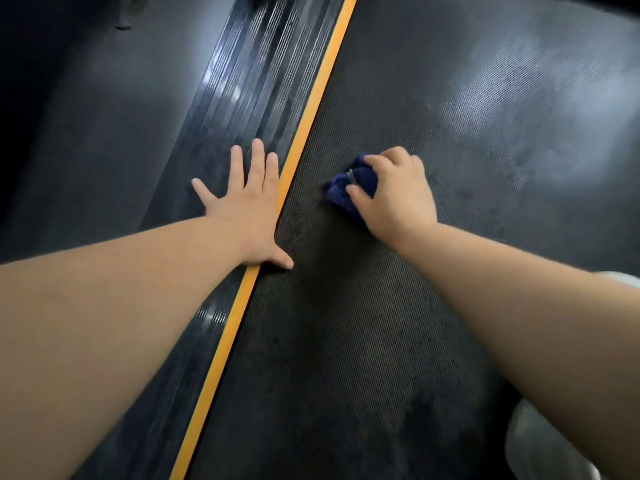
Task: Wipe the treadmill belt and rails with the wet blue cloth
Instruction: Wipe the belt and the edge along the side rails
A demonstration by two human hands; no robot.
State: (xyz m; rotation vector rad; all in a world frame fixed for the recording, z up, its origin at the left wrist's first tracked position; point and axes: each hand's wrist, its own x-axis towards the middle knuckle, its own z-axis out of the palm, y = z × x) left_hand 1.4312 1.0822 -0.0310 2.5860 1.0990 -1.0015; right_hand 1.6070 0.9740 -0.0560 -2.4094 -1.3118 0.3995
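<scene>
1. Two hands worked at the treadmill: the right hand [394, 199] gripped the bunched blue cloth [341, 190], its fingers [381, 161] curled tight over the wad, which lay pressed on the belt [381, 341] just beside the yellow strip [311, 116]
2. Left hand [242, 206] rested flat on the ribbed side rail [249, 81], fingers [258, 161] straight and spread, thumb reaching across the strip onto the belt; it held nothing
3. Progress, as judged: belt wiping appeared under way; hazy streaks on the far belt suggested passes already made, the near belt looked dull and speckled, and the rail was probably yet to be wiped; the opposite rail was out of view
4. Surroundings: dark matte floor [86, 133] lay beside the rail under patchy glare; a pale blurred object [540, 445] at lower right could not be identified
</scene>
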